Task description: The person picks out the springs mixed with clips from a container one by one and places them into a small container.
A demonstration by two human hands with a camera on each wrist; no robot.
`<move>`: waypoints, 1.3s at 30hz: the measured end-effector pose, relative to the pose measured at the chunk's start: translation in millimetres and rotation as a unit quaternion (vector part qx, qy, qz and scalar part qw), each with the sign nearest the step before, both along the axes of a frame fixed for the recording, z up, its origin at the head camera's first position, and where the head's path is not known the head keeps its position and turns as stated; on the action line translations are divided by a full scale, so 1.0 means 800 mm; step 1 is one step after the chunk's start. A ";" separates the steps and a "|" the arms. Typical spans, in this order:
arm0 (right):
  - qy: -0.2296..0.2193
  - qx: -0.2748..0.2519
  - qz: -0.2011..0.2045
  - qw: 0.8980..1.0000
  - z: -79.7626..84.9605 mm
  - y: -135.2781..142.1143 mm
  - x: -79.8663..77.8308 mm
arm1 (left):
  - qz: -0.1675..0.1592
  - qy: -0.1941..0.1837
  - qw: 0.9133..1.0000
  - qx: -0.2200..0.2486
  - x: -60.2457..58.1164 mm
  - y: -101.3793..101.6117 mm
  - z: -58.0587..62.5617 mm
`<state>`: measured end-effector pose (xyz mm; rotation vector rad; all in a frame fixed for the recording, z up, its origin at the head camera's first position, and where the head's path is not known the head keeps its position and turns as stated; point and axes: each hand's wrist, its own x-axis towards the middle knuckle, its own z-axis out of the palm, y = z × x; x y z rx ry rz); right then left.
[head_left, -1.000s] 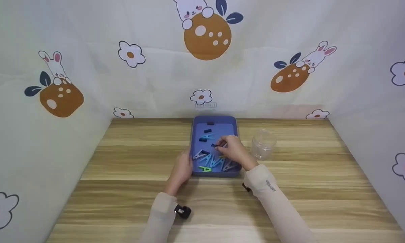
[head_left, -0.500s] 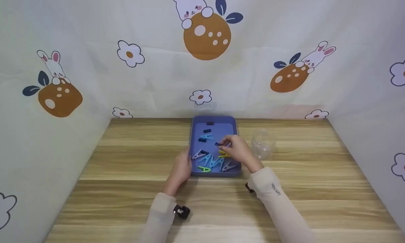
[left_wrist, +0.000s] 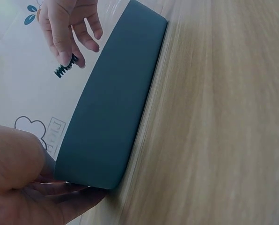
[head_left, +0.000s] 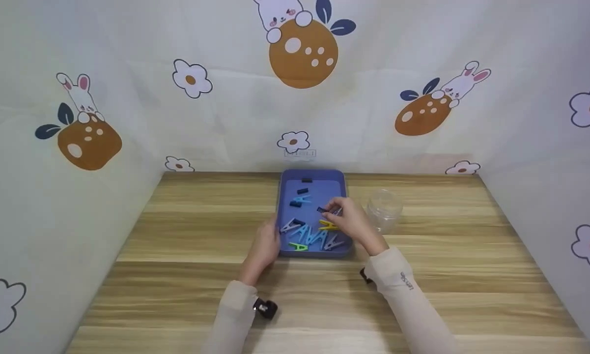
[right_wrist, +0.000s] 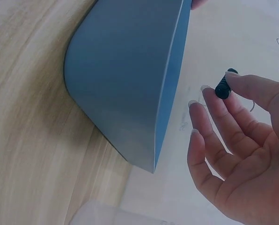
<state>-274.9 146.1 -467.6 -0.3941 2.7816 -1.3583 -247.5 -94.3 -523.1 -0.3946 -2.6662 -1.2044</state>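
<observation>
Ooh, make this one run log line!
right hand: pinches black ribbed cylinder | left hand: touches blue rectangular tray | in tray: coloured A-shaped clips, black pieces | right of tray: clear round jar

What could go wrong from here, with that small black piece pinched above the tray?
1. The small black piece sits in a thumb-and-fingertip pinch of the right hand, so it might slip and drop into the tray, perhaps onto the yellow clip.
2. The clear jar stands close beside that hand; a sideways swing could knock it.
</observation>
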 end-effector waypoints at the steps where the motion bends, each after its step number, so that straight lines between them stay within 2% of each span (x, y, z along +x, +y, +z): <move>1: 0.001 -0.001 0.002 1.000 0.000 0.001 0.000 | 0.000 0.002 1.000 -0.002 0.000 0.000 0.000; 11: -0.008 -0.013 -0.025 1.000 0.001 0.008 0.006 | 0.006 -0.024 1.000 0.002 0.003 0.002 0.003; 18: 0.023 -0.012 -0.040 0.999 0.008 0.015 0.012 | 0.012 -0.023 1.000 -0.007 0.001 0.003 0.002; 26: 0.029 -0.011 -0.058 0.998 0.009 0.029 0.015 | 0.008 -0.002 1.000 -0.012 0.000 0.003 0.002; 39: 0.037 -0.022 -0.076 0.996 0.005 0.047 0.017 | 0.004 -0.011 1.000 -0.012 0.000 0.003 0.004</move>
